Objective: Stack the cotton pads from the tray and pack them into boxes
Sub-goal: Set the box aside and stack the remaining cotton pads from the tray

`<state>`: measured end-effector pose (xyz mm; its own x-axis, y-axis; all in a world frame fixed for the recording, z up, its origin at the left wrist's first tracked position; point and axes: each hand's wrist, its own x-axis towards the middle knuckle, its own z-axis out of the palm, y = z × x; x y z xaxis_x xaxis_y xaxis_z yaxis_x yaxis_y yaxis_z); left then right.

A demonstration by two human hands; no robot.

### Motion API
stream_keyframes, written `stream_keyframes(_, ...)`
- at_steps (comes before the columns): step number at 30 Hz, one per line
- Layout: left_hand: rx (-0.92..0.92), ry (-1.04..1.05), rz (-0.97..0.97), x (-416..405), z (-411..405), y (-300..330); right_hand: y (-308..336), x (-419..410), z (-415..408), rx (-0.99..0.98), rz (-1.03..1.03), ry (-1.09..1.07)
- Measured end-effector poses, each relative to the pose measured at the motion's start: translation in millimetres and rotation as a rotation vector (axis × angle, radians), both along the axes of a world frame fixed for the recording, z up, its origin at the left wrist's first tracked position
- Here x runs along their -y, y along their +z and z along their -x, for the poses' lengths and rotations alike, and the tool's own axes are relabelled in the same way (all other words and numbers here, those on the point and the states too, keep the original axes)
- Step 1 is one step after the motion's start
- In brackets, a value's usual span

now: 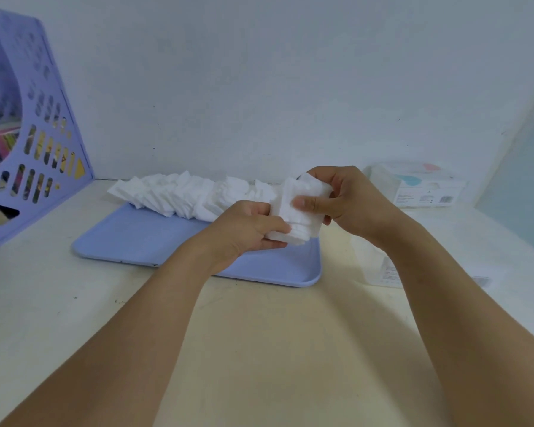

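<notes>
Head view: a stack of cotton pads (301,211) squared up between both hands above the tray (142,238).

The left hand (253,231) cradles the stack's lower end, fingers curled beneath; the right hand (339,200) pinches its top, thumb pressing flat, likely to align the edges; loose pads (179,194) lie fanned along the tray's far rim; one box (420,188) waits near the wall, another clear box (379,266) beside the right forearm.

A small stack of white cotton pads (302,208) is held up over the blue tray (142,238). More pads (179,195) lie in a messy row along the tray's far edge. Two boxes wait: one box (420,186) at the back, a see-through box (373,266) just beside the tray.
</notes>
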<state>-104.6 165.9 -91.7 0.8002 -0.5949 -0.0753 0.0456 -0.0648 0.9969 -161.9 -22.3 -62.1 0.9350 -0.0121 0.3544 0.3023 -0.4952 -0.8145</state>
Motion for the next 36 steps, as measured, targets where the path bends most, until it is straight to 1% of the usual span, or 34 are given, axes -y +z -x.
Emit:
stream_keyframes(3,-0.043,0.003,0.055,-1,0,1,0,1,-1,0.077,-0.054,-0.017)
stream_keyframes(8,-0.115,-0.017,0.123,-3,1,4,1,2,0,0.129,-0.075,-0.043)
stream_keyframes(11,-0.142,-0.028,0.147,-4,1,5,1,2,-1,0.171,-0.141,-0.063)
stream_keyframes(13,-0.163,-0.024,0.175,-4,2,5,1,5,-1,0.161,-0.17,-0.066)
stream_keyframes(17,-0.178,-0.005,0.194,-4,1,6,1,13,1,0.056,-0.23,-0.056)
stream_keyframes(20,-0.182,0.0,0.197,-5,1,6,1,16,2,0.026,-0.269,-0.068)
stream_keyframes(25,-0.195,-0.021,0.251,-3,1,5,1,18,-1,0.076,-0.274,-0.136)
stream_keyframes(32,-0.207,0.051,0.25,-2,1,5,4,20,1,0.16,-0.274,-0.186)
stream_keyframes(34,-0.202,0.085,0.242,0,0,4,8,22,4,0.192,-0.343,-0.203)
stream_keyframes(36,-0.194,0.122,0.228,2,0,3,13,22,8,0.176,-0.512,-0.109)
